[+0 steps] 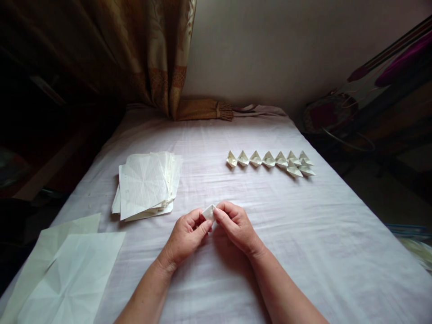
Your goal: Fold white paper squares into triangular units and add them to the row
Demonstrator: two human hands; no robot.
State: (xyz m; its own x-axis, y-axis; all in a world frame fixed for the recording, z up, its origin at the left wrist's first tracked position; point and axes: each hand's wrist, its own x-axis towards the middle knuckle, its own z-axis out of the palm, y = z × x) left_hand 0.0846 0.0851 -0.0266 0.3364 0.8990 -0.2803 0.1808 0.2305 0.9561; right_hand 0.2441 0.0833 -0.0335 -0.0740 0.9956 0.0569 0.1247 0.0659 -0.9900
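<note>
Pale wrinkled cloth (337, 234) here, gold curtain (165, 63) and plain wall (256, 54) past its far edge, room's pretty dim. The folded paper (209, 213) is small, white and pointy, held over the cloth midway between its side edges. Left hand (185, 230) has thumb and fingers pinched on it, right hand (237, 226) pinches its right corner. Stack (143, 184) and loose papers (76, 274) toward the left edge, folded shapes (268, 159) toward the right.
</note>
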